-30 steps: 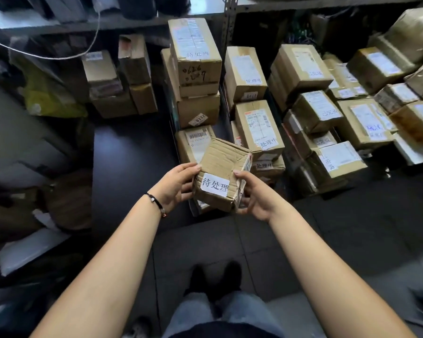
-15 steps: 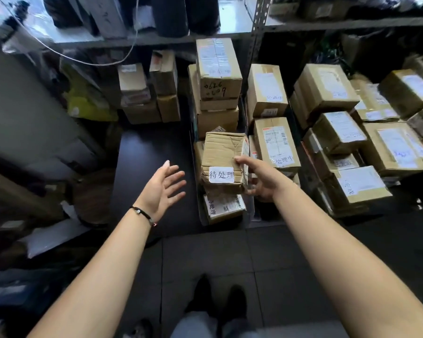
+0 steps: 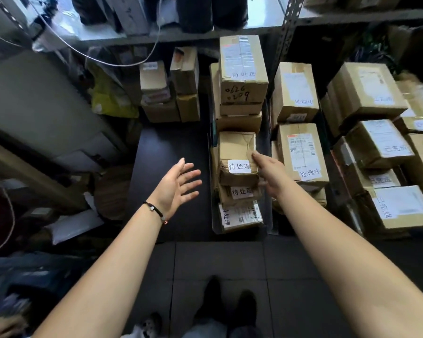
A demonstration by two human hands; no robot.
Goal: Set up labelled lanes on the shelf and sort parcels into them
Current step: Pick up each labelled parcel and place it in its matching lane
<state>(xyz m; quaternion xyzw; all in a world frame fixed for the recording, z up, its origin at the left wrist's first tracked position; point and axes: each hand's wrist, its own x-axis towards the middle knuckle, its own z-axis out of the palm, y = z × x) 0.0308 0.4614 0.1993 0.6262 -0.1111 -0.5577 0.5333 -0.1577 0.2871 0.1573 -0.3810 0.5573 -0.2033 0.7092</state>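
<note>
A crumpled brown parcel (image 3: 235, 148) with a white handwritten label lies on top of the front stack in the left lane of the dark low shelf (image 3: 171, 152). My right hand (image 3: 270, 173) grips its right edge, thumb tip on the top face. My left hand (image 3: 178, 184) hovers with spread fingers to the left of the stack, touching nothing. Two similarly labelled parcels (image 3: 239, 193) lie under it, and taller labelled boxes (image 3: 242, 69) stand behind. The middle lane holds labelled boxes (image 3: 300, 152). The right lane holds several more (image 3: 376, 142).
Small boxes (image 3: 169, 89) and a yellow bag (image 3: 108, 98) sit at the shelf's back left. A metal upright (image 3: 287, 28) and an upper shelf with dark items cross the top. Flat cardboard and clutter lean at left. My shoes (image 3: 230, 306) stand on the tiled floor.
The crumpled parcel went from both hands down onto the left lane's front stack. My left hand let go and drew off to the left; my right hand stayed on the parcel.
</note>
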